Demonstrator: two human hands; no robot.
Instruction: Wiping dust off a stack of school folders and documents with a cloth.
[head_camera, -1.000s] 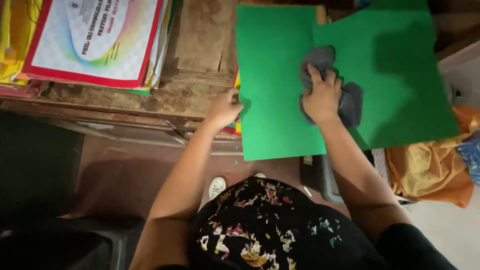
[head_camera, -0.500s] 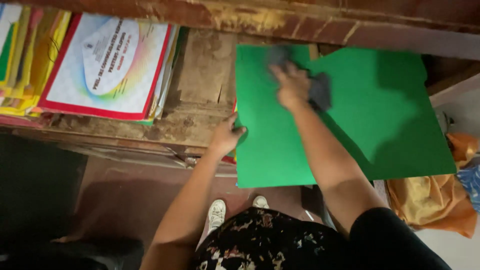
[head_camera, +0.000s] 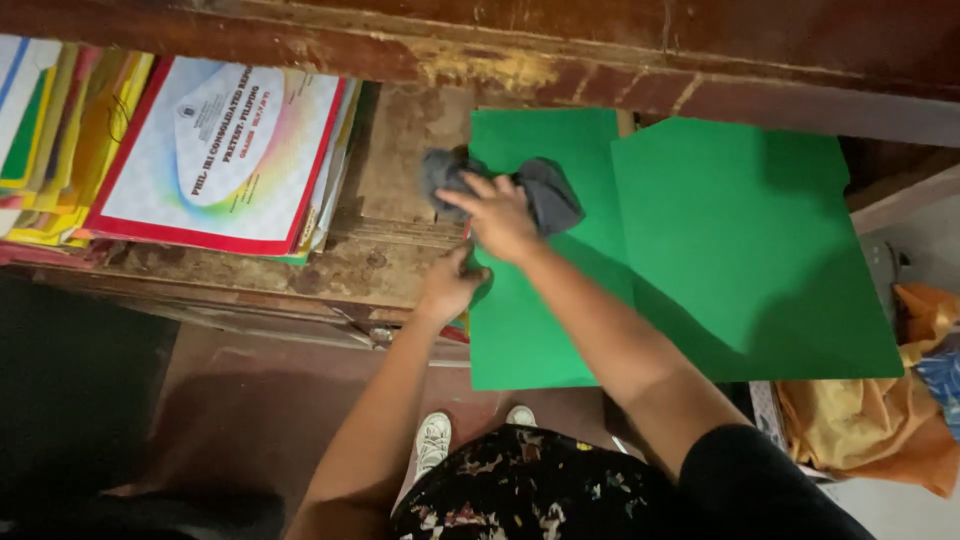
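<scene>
R hand (head_camera: 497, 215) pressed flat on dark grey cloth (head_camera: 545, 190), fingers spread, cloth bunched under palm at top-left corner of green folder (head_camera: 700, 260). L hand (head_camera: 450, 285) pinches folder's left edge, fingers closed on it. Folder lies open on worn wooden shelf (head_camera: 400, 150), overhanging front. Cloth: soft, light, likely grabs anywhere. Folder: thin card, bendy, prob. creases; best held at edge, supported flat.
</scene>
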